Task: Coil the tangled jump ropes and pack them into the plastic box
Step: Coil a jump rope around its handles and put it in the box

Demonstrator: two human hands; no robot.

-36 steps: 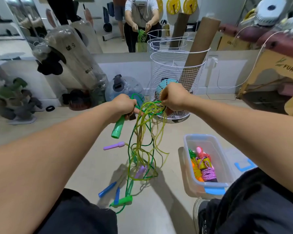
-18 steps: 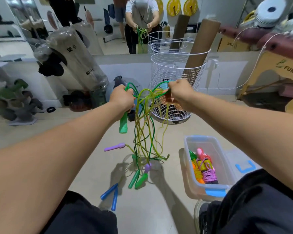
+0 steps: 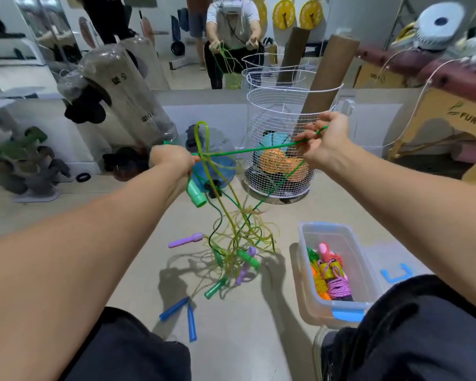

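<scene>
My left hand (image 3: 172, 160) is closed around a bundle of ropes, and a green handle (image 3: 196, 193) sticks out under my fist, pointing down. My right hand (image 3: 323, 141) is raised in front of the wire basket (image 3: 280, 111). Its thumb and fingers pinch the green rope (image 3: 248, 150), which runs tight between my two hands, almost level. A yellow-green loop (image 3: 201, 133) stands up above my left hand.

From the left hand the tangle (image 3: 239, 232) of green and yellow-green ropes hangs down to the floor (image 3: 231, 339). In the lower part I see a purple handle (image 3: 186, 240) pointing to the left, one more purple handle and some green handles mixed together. I think the lowest ones touch the floor, but the ropes are blurred there and I am not sure. Two blue handles (image 3: 182, 312) lie on the floor near my left knee, apart from the tangle.

The box (image 3: 338, 232) stands on the floor to the right of the tangle, just beside my right knee, with no lid on it. Inside are coiled ropes (image 3: 330, 279) in pink, orange, yellow and green, at the near end. A blue clip (image 3: 346, 316) is on the near rim.

The basket holds a cardboard tube (image 3: 327, 75) leaning right and some balls.
</scene>
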